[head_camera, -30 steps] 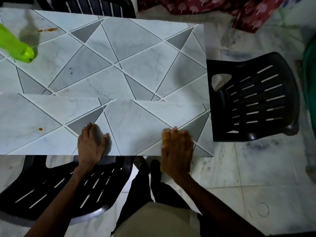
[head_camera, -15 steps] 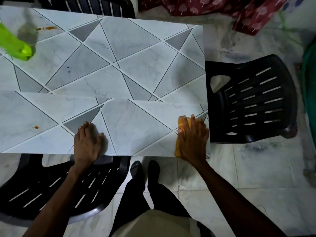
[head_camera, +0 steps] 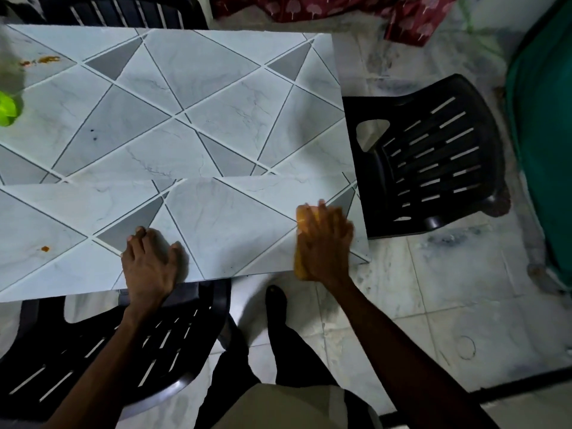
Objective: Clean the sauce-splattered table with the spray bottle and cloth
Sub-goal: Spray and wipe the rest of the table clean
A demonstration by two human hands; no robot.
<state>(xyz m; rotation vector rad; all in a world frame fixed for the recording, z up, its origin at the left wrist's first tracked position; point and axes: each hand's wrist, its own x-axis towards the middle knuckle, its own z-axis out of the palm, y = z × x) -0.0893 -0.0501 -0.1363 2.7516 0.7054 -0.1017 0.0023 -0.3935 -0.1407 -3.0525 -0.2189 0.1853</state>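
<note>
Moved: right hand (head_camera: 325, 243) with the cloth (head_camera: 301, 266) is sliding a little leftward from the right corner; left hand (head_camera: 150, 261) is staying in its place.
Right hand: is lying flat, fingers straight, pressing the cloth down on the table (head_camera: 216, 103) near its near-right corner.
Left hand: is resting flat on the near edge, holding nothing.
Cloth: yellow, mostly hidden under the palm; its long axis is running near-to-far, near end reaching the table's edge.
Sauce: one orange spot (head_camera: 45, 248) is lying well to the left, beyond the left hand; more smears (head_camera: 43, 59) are lying far-left.
Bottle (head_camera: 6, 109): green, cut off at the left edge, nearer to the left hand.
Next move, likely: wiping leftward toward the spots.
</note>
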